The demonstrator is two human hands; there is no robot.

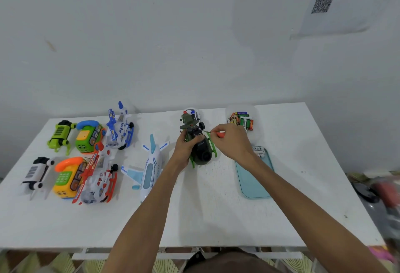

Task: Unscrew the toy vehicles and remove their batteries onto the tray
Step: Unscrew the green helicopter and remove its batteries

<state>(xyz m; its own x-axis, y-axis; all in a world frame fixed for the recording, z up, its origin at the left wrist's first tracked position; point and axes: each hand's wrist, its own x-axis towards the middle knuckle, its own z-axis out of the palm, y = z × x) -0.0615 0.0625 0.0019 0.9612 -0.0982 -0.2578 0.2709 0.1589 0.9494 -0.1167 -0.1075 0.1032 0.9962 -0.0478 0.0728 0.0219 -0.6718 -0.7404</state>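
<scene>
**Work item.** Green helicopter [200, 153], centre of frame, on the worktop [205, 218], near the tray [253, 181], which lies to its right.

**Hold.**
- Left hand [185, 146]: fingers curled round the fuselage, clamping it.
- Right hand [232, 143]: fingers pinched together on the orange handle of the screwdriver [220, 135]. The thin shaft points left toward the toy's upper body. Tip seating cannot be told.

**Handling (est.).**
- Hollow plastic shell, prob. light and stiff.
- Surface smooth, so it may twist or slide under driver torque.
- Skids and small fittings look thin; treat as fragile.
- Grip mid-fuselage, as the left hand does, not the skids.
- Screw prob. small and easily lost.

**Containers.**
- Tray: teal, flat, right of centre. It holds a few pale batteries [258, 152] at its far end.
- Clear tub [229, 110], upper right of the helicopter: mixed cells [243, 121], green, orange etc. Qty cannot be told.

**Other.** White airliner [149, 171] lies left of the left hand; more toys are grouped at left of frame.
</scene>
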